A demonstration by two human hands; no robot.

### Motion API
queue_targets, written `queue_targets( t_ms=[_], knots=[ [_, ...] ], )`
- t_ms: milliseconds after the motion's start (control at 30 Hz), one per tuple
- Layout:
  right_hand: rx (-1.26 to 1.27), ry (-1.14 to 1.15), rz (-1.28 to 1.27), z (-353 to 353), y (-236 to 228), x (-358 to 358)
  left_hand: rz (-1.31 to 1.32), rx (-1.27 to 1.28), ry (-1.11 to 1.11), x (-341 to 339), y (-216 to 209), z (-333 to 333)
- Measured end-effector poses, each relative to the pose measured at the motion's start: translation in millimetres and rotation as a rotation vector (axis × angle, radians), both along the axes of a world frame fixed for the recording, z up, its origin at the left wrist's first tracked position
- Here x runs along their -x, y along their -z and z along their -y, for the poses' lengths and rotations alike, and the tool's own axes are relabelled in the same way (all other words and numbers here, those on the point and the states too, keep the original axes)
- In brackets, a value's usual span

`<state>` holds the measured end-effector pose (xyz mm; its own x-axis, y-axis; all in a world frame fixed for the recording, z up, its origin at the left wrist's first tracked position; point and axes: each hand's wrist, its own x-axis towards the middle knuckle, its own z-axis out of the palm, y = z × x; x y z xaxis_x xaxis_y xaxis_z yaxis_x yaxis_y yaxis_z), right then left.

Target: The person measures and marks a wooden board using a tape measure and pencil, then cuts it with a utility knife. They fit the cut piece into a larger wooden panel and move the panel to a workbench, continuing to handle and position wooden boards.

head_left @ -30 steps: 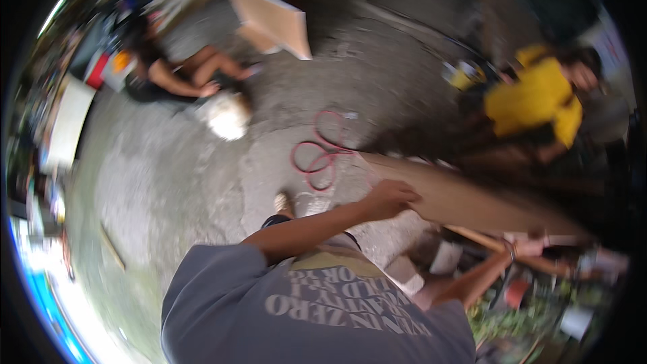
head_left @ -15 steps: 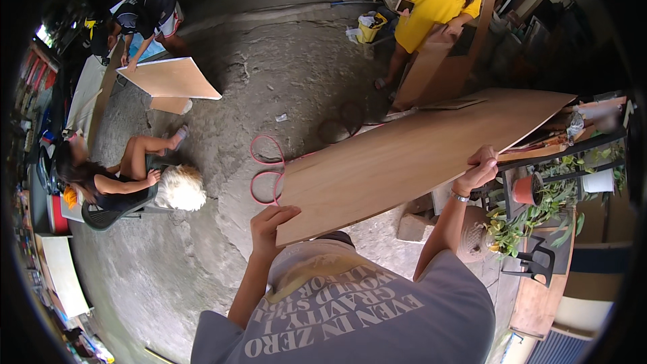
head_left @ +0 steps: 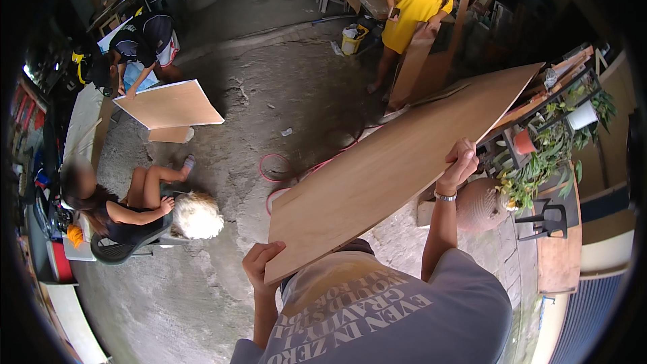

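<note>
A long, light-brown plywood board (head_left: 384,168) stretches across in front of me, tilted from near left to far right. My left hand (head_left: 263,261) is closed round its near left corner, the thumb on the upper face. Further along the near long edge, my right hand (head_left: 462,162) grips the same board, with a metal band on that wrist. The undersides of both grips are hidden. The board's far end reaches over a rack (head_left: 569,74) of wooden pieces, and whether it touches them I cannot tell.
A pinkish-red hose (head_left: 275,167) lies on the concrete floor beyond the board. Potted plants (head_left: 539,155), a ribbed round pot (head_left: 480,205) and a black chair (head_left: 549,221) stand right. At left, one person bends over another panel (head_left: 175,104); another sits by a fluffy white dog (head_left: 197,216). A person in yellow (head_left: 421,0) stands beyond.
The board has swung to a steeper slant, its near left corner coming closer to me. Both hands still hold it. My view has turned, and the person at the panel bends lower.
</note>
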<state>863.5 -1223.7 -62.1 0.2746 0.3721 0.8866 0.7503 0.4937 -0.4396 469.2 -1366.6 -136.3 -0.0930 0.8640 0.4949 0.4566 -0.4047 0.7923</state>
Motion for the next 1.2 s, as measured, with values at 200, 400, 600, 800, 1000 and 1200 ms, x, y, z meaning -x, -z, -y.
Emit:
queue_targets(
  t_ms=[200,400,600,800,1000,1200],
  knots=[
    [0.000,-0.042,-0.038,69,-3,122,0.084,-0.011,-0.216,107,21,83],
    [-0.037,-0.141,0.165,153,-28,229,0.101,-0.240,-0.451,206,10,164],
    [0.046,-0.410,0.480,241,-56,293,0.274,-0.121,-0.830,311,24,271],
    [0.031,-0.084,0.614,246,-39,177,0.179,-0.317,-1.016,370,54,347],
    [0.320,-0.097,0.665,240,-18,111,0.047,-0.114,-0.802,363,30,366],
    [0.303,-0.238,0.658,260,-21,140,0.072,-0.089,-0.823,434,60,413]
  ],
)
